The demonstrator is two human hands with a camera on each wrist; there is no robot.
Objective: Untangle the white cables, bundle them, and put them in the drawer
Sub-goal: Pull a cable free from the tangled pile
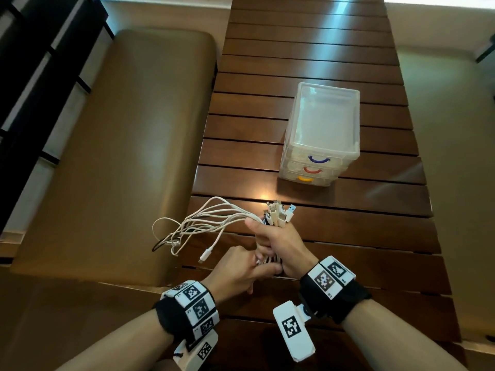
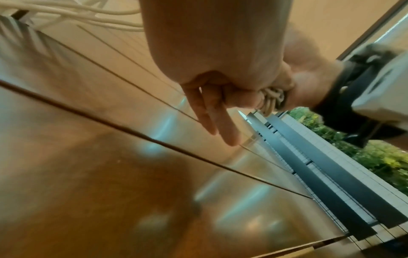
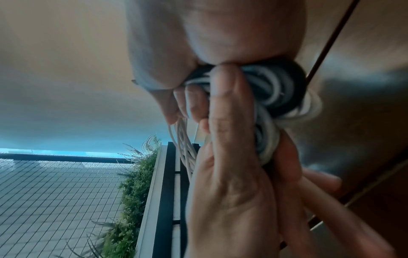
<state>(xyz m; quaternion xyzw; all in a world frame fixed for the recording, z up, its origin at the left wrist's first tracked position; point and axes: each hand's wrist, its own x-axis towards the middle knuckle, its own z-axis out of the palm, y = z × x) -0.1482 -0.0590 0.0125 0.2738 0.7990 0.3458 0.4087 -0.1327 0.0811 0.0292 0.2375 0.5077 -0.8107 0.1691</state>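
My right hand (image 1: pixel 276 238) grips a bunch of white cables (image 1: pixel 211 220) upright, with several plugs (image 1: pixel 278 212) sticking out above the fist. Loose loops trail off to the left past the table edge, one plug (image 1: pixel 205 255) dangling. Just below the fist my left hand (image 1: pixel 249 266) pinches the lower part of the bunch; in the left wrist view the cable strands (image 2: pixel 272 100) sit between thumb and forefinger, two fingers (image 2: pixel 220 122) pointing straight out. In the right wrist view coiled cables (image 3: pixel 273 104) lie under my palm. The clear drawer unit (image 1: pixel 321 135) stands further back, all three drawers closed.
The slatted wooden table (image 1: pixel 308 49) runs away from me. A tan padded bench (image 1: pixel 107 145) lies along its left side. The drawers carry blue (image 1: pixel 318 159), red (image 1: pixel 312 170) and yellow (image 1: pixel 306 179) handles facing me.
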